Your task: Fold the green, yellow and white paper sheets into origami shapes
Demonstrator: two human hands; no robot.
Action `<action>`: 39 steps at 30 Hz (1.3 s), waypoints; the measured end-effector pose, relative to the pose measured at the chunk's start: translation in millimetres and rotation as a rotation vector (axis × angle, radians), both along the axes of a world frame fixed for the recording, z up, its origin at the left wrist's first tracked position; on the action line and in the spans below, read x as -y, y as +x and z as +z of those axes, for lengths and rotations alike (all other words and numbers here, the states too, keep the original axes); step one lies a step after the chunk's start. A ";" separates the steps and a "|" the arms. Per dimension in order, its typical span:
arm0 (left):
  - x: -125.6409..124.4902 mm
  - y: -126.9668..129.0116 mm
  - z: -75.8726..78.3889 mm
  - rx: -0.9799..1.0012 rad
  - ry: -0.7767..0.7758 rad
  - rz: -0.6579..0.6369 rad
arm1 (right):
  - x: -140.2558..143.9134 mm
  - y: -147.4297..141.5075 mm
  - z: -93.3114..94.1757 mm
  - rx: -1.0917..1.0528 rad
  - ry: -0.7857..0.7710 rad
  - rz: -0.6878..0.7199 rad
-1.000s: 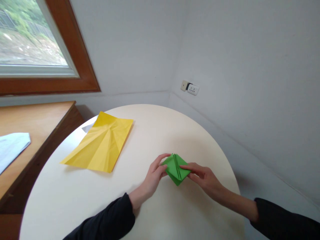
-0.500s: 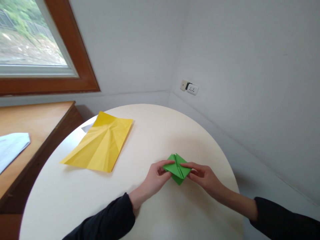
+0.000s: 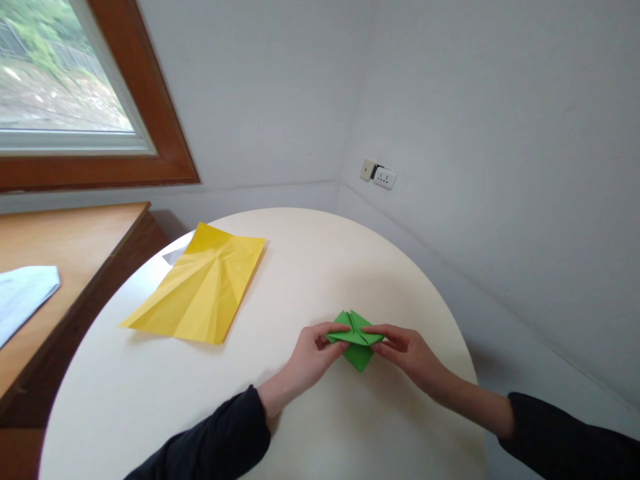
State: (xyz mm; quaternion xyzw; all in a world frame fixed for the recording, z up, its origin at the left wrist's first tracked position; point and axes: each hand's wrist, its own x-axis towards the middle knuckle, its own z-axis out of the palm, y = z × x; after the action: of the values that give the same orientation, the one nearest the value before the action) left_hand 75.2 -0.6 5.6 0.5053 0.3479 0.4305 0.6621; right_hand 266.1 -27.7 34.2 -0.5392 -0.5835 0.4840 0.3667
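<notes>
A piece of folded green paper (image 3: pixel 361 359) is held between my two hands, low over the round white table. Its upper flaps meet along a middle slit, and a pointed lower layer sticks out toward me. My left hand (image 3: pixel 315 350) pinches the left corner, forefinger on top and thumb at the front edge. On the opposite corner, my right hand (image 3: pixel 413 353) grips in the same way. Fingers of both hands cover the side corners, and the underside of the paper is hidden.
The round white table (image 3: pixel 295 427) fills the middle. A creased yellow sheet (image 3: pixel 205 287) lies at its left, over a whitish scrap (image 3: pixel 173 256). A wooden desk (image 3: pixel 85 230) with pale folded paper (image 3: pixel 27 290) stands left. A wall socket (image 3: pixel 385 177) sits behind.
The near part of the upper green flaps has bent upward, so more of the pointed lower layer shows. Both hands keep nearly the same place and grip.
</notes>
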 end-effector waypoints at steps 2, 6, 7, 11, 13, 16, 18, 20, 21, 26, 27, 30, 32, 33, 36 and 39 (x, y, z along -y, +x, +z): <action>-0.3 -0.1 -0.1 -0.015 0.010 0.001 | -0.1 -0.8 0.9 0.008 0.012 -0.011; -0.7 -0.2 0.3 -0.022 0.019 0.003 | -0.4 -2.1 2.5 0.032 0.025 -0.028; -0.8 -0.2 0.5 -0.025 0.020 0.005 | -0.4 -2.3 3.0 0.036 0.025 -0.030; -0.7 0.2 1.2 -0.042 0.030 0.011 | 0.2 -3.4 4.7 0.025 0.016 -0.037; -0.6 0.7 1.6 -0.048 0.036 0.013 | 0.6 -4.0 5.3 0.009 0.006 -0.042; -0.7 1.3 2.3 -0.054 0.045 0.014 | 1.0 -4.9 5.5 -0.008 -0.014 -0.047; -0.9 1.4 2.6 -0.057 0.052 0.010 | 1.3 -5.5 5.4 -0.014 -0.025 -0.054; -1.2 1.2 2.7 -0.077 0.063 0.010 | 1.7 -6.0 5.4 -0.017 -0.036 -0.063; -1.4 1.0 2.7 -0.094 0.070 0.013 | 1.9 -6.4 5.5 -0.016 -0.041 -0.069; -2.4 -0.5 2.1 -0.178 0.117 0.020 | 3.2 -7.4 5.9 -0.020 -0.065 -0.078; -2.7 -0.7 1.6 -0.190 0.123 0.018 | 3.4 -7.2 5.5 -0.018 -0.072 -0.079; -3.7 -0.6 -0.4 -0.224 0.128 0.016 | 3.4 -6.4 3.3 -0.008 -0.081 -0.085; -4.3 -0.1 -2.0 -0.243 0.129 0.019 | 3.3 -6.0 1.5 -0.009 -0.081 -0.092; -4.5 0.2 -2.8 -0.250 0.130 0.022 | 3.3 -5.9 0.6 -0.012 -0.079 -0.095; -4.9 0.8 -5.3 -0.258 0.134 0.032 | 3.3 -6.2 -1.1 -0.022 -0.078 -0.102; -5.2 1.0 -8.5 -0.267 0.138 0.042 | 3.5 -7.1 -1.6 -0.028 -0.083 -0.102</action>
State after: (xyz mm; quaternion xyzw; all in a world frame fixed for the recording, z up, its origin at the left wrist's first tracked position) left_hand 76.2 4.6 -2.9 0.5951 0.4128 0.3963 0.5643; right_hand 259.0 -31.3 32.6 -0.5762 -0.5295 0.4960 0.3763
